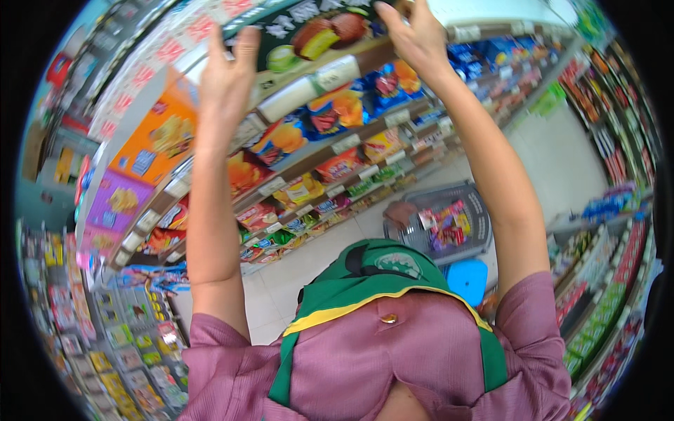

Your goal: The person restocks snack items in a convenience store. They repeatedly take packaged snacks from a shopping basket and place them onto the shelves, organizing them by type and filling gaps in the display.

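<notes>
A dark green snack box (319, 35) with round chocolate-coated cakes pictured on its front is at the top shelf, its upper part cut off by the view's edge. Both my arms reach up to it. My left hand (228, 81) grips its left end, thumb against the front corner. At the right end, my right hand (418, 42) holds it with the thumb on the front; the other fingertips are partly out of view. Just below the box runs the shelf's price-label strip (309, 85).
Lower shelves carry bagged snacks (337, 109). An orange carton panel (156, 137) stands left of my left arm. On the floor are a grey basket (481, 210) with colourful packets and a blue stool-like object (466, 281). More stocked shelves (611, 302) line the right.
</notes>
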A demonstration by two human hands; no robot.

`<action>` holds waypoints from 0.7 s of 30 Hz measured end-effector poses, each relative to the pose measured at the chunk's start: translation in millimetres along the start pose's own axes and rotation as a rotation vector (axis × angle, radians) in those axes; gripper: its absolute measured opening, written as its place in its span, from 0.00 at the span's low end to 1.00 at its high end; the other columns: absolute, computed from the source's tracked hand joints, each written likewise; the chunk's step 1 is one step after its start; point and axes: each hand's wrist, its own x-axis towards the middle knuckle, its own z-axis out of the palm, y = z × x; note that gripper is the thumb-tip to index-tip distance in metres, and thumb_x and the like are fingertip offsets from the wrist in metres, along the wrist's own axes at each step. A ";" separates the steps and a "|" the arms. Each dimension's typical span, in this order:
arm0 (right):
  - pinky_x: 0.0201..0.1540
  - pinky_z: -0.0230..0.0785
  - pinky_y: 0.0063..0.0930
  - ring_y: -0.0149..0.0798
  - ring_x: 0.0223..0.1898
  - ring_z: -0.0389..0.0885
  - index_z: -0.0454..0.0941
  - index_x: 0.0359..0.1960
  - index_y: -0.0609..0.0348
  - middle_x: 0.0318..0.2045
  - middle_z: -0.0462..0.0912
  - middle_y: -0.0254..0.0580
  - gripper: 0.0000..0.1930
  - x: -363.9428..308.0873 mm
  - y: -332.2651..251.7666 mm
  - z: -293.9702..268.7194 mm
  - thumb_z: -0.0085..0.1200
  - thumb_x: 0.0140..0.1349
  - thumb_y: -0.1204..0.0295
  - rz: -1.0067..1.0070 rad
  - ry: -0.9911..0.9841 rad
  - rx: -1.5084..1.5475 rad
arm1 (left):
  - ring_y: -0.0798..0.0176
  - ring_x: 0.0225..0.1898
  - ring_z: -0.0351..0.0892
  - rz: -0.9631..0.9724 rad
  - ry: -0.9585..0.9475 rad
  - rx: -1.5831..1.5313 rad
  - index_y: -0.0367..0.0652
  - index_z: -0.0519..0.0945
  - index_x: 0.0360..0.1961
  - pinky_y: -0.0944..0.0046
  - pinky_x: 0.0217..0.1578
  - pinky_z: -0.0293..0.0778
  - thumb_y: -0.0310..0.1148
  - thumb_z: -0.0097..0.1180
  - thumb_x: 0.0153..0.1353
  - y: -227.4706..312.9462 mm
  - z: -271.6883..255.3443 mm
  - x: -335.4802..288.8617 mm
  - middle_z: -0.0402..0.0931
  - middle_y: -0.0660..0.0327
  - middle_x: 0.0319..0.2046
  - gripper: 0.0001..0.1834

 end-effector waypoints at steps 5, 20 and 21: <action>0.44 0.71 0.37 0.51 0.40 0.80 0.65 0.57 0.65 0.38 0.80 0.57 0.30 5.7 -5.2 -34.7 0.52 0.59 0.57 0.093 -0.153 0.065 | 0.47 0.61 0.62 -0.148 -0.047 -0.268 0.37 0.53 0.67 0.59 0.50 0.71 0.62 0.47 0.60 17.3 1.0 -7.3 0.61 0.42 0.61 0.45; 0.44 0.69 0.23 0.29 0.42 0.77 0.75 0.50 0.64 0.41 0.82 0.41 0.20 -154.5 85.6 -151.4 0.52 0.64 0.62 0.457 -0.117 -0.188 | 0.68 0.42 0.75 -0.110 -0.788 -0.733 0.37 0.70 0.54 0.69 0.42 0.73 0.29 0.49 0.65 41.7 171.2 -157.2 0.74 0.57 0.45 0.17; 0.44 0.70 0.23 0.29 0.42 0.77 0.74 0.50 0.65 0.41 0.81 0.41 0.20 -170.2 93.5 -159.1 0.52 0.64 0.62 0.517 -0.102 -0.165 | 0.70 0.39 0.74 -0.159 -0.872 -0.770 0.37 0.71 0.54 0.70 0.40 0.72 0.30 0.50 0.65 37.7 193.4 -167.9 0.74 0.59 0.43 0.17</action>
